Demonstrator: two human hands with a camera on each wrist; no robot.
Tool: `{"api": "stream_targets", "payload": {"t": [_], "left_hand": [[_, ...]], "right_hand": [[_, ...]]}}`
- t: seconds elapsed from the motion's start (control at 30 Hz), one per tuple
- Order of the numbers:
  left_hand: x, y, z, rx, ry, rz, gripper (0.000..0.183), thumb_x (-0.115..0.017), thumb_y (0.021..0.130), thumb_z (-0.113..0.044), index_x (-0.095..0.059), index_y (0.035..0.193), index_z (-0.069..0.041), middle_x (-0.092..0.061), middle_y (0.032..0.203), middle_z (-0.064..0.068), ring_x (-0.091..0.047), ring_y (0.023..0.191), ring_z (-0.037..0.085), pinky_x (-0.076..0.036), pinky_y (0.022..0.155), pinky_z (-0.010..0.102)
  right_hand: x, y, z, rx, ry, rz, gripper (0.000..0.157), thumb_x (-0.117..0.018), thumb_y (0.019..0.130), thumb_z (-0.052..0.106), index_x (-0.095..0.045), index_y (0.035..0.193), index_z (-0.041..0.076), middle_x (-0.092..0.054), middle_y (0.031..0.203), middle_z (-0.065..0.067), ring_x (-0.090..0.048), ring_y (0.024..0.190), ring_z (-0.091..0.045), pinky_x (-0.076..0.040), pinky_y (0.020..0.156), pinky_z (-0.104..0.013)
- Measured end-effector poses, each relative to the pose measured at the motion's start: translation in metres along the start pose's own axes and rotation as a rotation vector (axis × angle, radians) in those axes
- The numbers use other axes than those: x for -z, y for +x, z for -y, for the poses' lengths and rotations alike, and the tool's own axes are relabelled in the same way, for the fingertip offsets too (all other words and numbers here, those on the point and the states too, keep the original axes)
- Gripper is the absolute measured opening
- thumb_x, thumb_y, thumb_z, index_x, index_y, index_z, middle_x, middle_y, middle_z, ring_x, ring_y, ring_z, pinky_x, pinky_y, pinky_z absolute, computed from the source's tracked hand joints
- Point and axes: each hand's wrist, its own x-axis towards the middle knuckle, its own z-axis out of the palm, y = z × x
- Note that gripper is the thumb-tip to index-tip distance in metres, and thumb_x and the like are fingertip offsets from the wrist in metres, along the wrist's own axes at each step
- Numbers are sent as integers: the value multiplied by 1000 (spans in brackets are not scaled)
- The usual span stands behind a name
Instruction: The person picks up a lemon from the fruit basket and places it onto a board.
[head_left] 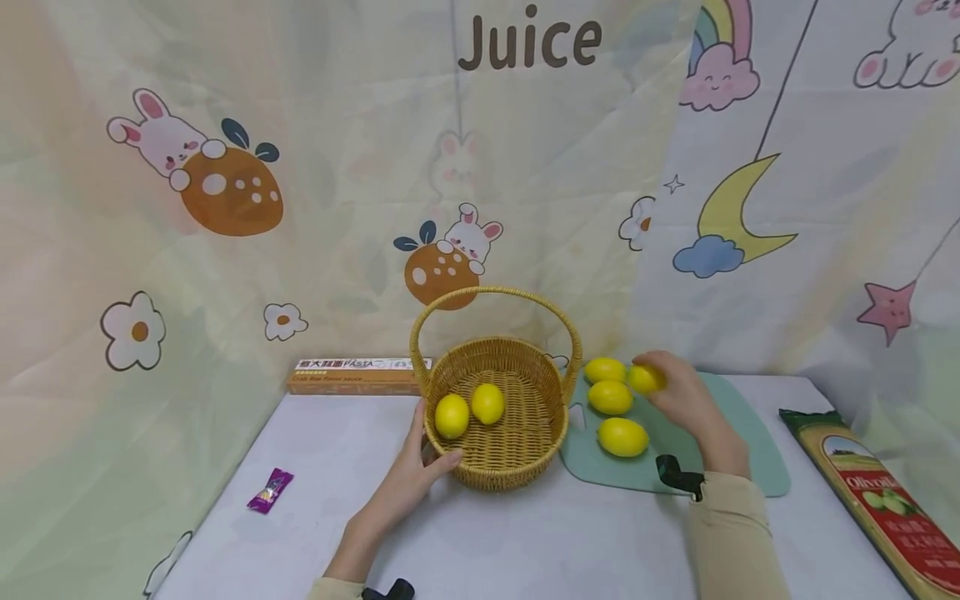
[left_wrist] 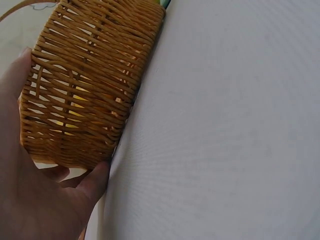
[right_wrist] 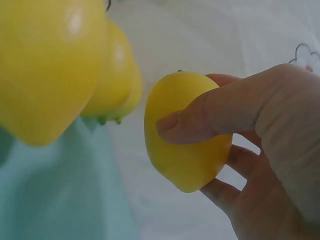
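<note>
A round wicker basket (head_left: pixel 517 475) with a tall hoop handle stands mid-table, holding two lemons, a left lemon (head_left: pixel 452 416) and a right lemon (head_left: pixel 487 404). My left hand (head_left: pixel 411 467) grips the basket's left side, thumb at the rim; the left wrist view shows its fingers against the woven wall (left_wrist: pixel 90 75). In my right hand (head_left: pixel 686 400) is a lemon (right_wrist: pixel 187 132), pinched between thumb and fingers at the back of the green mat (head_left: pixel 675 467). Beside it three more lemons lie: a back one (head_left: pixel 604 371), a middle one (head_left: pixel 610 397) and a front one (head_left: pixel 622 437).
A pasta box (head_left: pixel 352 381) lies along the back left of the table. Further forward on the left is a purple-wrapped candy (head_left: pixel 271 490). A red and green Olivoilà packet (head_left: pixel 877 500) lies at the right edge. A printed cloth (head_left: pixel 337 167) hangs behind the table.
</note>
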Motion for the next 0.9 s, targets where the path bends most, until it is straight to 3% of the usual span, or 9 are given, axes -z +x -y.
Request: {"api": "stream_targets", "payload": {"t": [0.17, 0.5, 0.63, 0.9], "left_hand": [[0, 0, 0, -13, -5, -1, 106, -71, 89, -46, 9, 159, -36, 6, 168, -7, -14, 155, 30, -23, 121, 58], [-2, 1, 1, -3, 3, 0, 104, -70, 89, -47, 9, 155, -46, 5, 168, -8, -15, 155, 31, -22, 121, 59], [-3, 1, 1, -8, 4, 5, 105, -70, 89, -48, 9, 158, -39, 5, 168, -8, -16, 154, 31, -23, 121, 59], [-1, 2, 3, -10, 10, -7, 105, -70, 89, -49, 9, 158, -38, 5, 168, -8, -16, 155, 31, -23, 121, 58]], "right_hand": [[-4, -2, -19, -57, 19, 32, 50, -58, 81, -11, -57, 130, -5, -54, 136, -29, -46, 127, -49, -35, 107, -66], [-22, -3, -45, -55, 22, 20, 59, -51, 73, -19, -56, 131, -7, -54, 135, -32, -45, 128, -52, -34, 107, -67], [-24, -5, -49, -67, 16, 18, 63, -47, 70, -21, -55, 132, -8, -53, 135, -33, -45, 128, -53, -33, 107, -68], [-26, -3, -43, -59, 25, 16, 66, -47, 71, -21, -54, 134, -7, -49, 142, -32, -39, 134, -53, -30, 111, -68]]}}
